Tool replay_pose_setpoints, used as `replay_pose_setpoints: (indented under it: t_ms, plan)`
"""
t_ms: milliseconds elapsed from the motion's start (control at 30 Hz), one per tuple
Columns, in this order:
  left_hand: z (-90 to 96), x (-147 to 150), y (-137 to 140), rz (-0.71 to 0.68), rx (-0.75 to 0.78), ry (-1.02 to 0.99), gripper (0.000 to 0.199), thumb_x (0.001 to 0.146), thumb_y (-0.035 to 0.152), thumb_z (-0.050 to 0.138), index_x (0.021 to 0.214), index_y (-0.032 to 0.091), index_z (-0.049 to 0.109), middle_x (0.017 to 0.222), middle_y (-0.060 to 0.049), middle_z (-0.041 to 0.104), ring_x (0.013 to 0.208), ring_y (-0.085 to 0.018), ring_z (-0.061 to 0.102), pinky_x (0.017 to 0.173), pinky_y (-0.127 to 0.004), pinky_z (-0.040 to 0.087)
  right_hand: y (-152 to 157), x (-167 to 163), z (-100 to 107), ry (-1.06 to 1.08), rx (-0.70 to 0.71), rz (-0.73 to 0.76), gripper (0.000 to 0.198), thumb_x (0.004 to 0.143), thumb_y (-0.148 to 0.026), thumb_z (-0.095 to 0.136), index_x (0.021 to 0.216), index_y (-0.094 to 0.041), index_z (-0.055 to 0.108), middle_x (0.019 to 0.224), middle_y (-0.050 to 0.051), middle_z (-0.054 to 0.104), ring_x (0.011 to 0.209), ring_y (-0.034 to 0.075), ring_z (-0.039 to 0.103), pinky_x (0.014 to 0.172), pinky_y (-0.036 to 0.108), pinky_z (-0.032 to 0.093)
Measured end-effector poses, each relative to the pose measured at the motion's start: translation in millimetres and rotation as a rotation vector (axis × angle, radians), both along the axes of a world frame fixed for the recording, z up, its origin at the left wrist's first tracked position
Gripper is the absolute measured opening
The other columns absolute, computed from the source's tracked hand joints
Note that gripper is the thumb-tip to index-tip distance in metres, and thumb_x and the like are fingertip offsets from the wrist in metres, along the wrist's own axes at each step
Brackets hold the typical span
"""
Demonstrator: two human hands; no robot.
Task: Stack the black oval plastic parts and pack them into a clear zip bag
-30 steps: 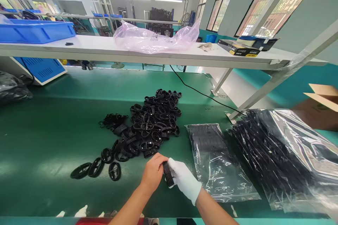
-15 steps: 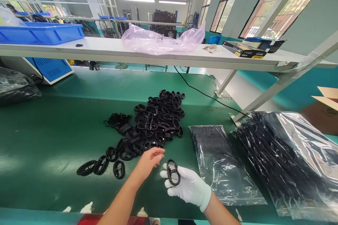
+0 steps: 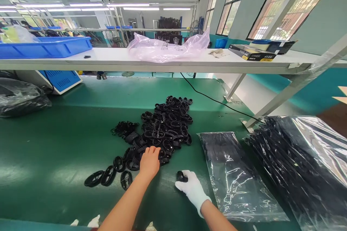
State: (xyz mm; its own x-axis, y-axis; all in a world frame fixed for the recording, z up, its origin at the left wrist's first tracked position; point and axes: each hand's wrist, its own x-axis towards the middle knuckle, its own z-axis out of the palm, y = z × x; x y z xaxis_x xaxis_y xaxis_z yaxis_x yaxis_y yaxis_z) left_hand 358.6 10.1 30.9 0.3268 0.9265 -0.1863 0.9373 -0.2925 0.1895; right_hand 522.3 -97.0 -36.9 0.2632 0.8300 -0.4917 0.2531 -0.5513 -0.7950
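My bare left hand (image 3: 149,162) is at the near edge of a heap of black oval rings with crossbars (image 3: 170,126). Its fingers curl over a black oval ring (image 3: 162,154) there; the grip is partly hidden by the hand. My right hand (image 3: 192,187), in a white glove, is closed round a black oval ring piece (image 3: 181,176) low over the green mat. The piece is seen edge-on, so I cannot tell whether it is one ring or a few stacked. Several loose rings (image 3: 108,175) lie left of my left hand.
A clear bag of black strips (image 3: 230,173) lies right of my right hand, beside a larger pile of bagged black strips (image 3: 298,166). Small black parts (image 3: 124,129) sit left of the heap. A white shelf (image 3: 173,66) crosses above, with a black cable (image 3: 211,97) below it.
My left hand has moved forward onto the heap. My right hand has turned with its ring, from palm up to gripping it from above, and shifted slightly right.
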Motion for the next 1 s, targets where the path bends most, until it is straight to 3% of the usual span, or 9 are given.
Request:
replay_pose_setpoints:
  t_ms: [200,300,467,600,667,767,833,900,1000]
  plan:
    - [6.1,1,12,-0.04,-0.021,0.079,0.049,0.069,0.004,0.045,0.115,0.019,0.05,0.109,-0.01,0.055,0.108,-0.024,0.045,0.089,-0.036,0.035,4,4,-12,-0.072,-0.016,-0.069,0.04,0.055,-0.021,0.063,0.095,-0.016,0.061,0.096,0.008,0.054,0.088,0.022,0.057,0.082,0.032,0.043]
    - [5.1,2,-13,0.061,-0.058,0.053,0.047,0.074,0.019,0.047,0.12,0.017,0.045,0.114,-0.012,0.054,0.107,-0.025,0.048,0.086,-0.036,0.039,4,6,-19,-0.057,-0.006,-0.081,0.042,0.053,-0.02,0.065,0.095,-0.018,0.062,0.094,0.007,0.055,0.091,0.023,0.057,0.082,0.033,0.043]
    - [-16.8,14,-71,0.172,-0.31,0.019,0.054,0.072,0.032,0.051,0.123,0.018,0.04,0.101,-0.012,0.063,0.092,-0.03,0.059,0.075,-0.04,0.043,2,7,-22,-0.032,0.017,-0.083,0.049,0.053,-0.023,0.067,0.101,-0.019,0.061,0.098,0.007,0.056,0.097,0.023,0.055,0.086,0.033,0.041]
    - [-18.3,4,-74,0.25,-0.423,-0.014,0.048,0.074,0.036,0.05,0.12,0.02,0.043,0.095,-0.009,0.065,0.089,-0.027,0.06,0.073,-0.036,0.043,-1,9,-20,-0.008,0.013,-0.078,0.05,0.055,-0.026,0.068,0.104,-0.02,0.06,0.1,0.007,0.056,0.097,0.024,0.055,0.086,0.033,0.042]
    - [-14.5,0,-66,0.218,-0.407,-0.038,0.047,0.074,0.031,0.051,0.12,0.024,0.044,0.104,-0.008,0.061,0.093,-0.024,0.059,0.075,-0.034,0.043,-1,10,-18,0.004,0.008,-0.079,0.051,0.054,-0.027,0.068,0.104,-0.02,0.06,0.1,0.007,0.056,0.097,0.024,0.055,0.085,0.034,0.043]
    - [-14.9,10,-61,-0.024,-0.331,-0.042,0.073,0.059,0.015,0.063,0.126,0.029,0.039,0.129,-0.007,0.045,0.113,-0.027,0.046,0.089,-0.037,0.039,1,11,-17,0.015,0.003,-0.086,0.051,0.053,-0.024,0.068,0.103,-0.019,0.06,0.099,0.007,0.056,0.096,0.024,0.055,0.086,0.034,0.042]
    - [-19.2,22,-62,-0.161,-0.313,-0.024,0.086,0.05,0.001,0.063,0.128,0.027,0.039,0.133,-0.009,0.041,0.119,-0.031,0.039,0.096,-0.041,0.034,3,11,-16,0.022,0.001,-0.092,0.051,0.053,-0.023,0.068,0.103,-0.019,0.06,0.099,0.007,0.056,0.096,0.023,0.055,0.085,0.034,0.043]
    - [-23.4,31,-64,-0.186,-0.307,0.0,0.084,0.05,-0.004,0.058,0.127,0.022,0.041,0.129,-0.013,0.044,0.116,-0.032,0.041,0.095,-0.043,0.034,4,11,-16,0.036,-0.004,-0.099,0.051,0.052,-0.022,0.068,0.103,-0.019,0.06,0.099,0.007,0.056,0.094,0.023,0.055,0.082,0.033,0.045]
    - [-27.0,32,-64,-0.074,-0.37,-0.156,0.077,0.056,0.005,0.06,0.128,0.022,0.039,0.127,-0.011,0.046,0.107,-0.026,0.049,0.089,-0.036,0.039,3,11,-16,0.071,-0.019,-0.107,0.052,0.054,-0.023,0.066,0.105,-0.019,0.059,0.102,0.008,0.054,0.09,0.022,0.056,0.07,0.031,0.048]
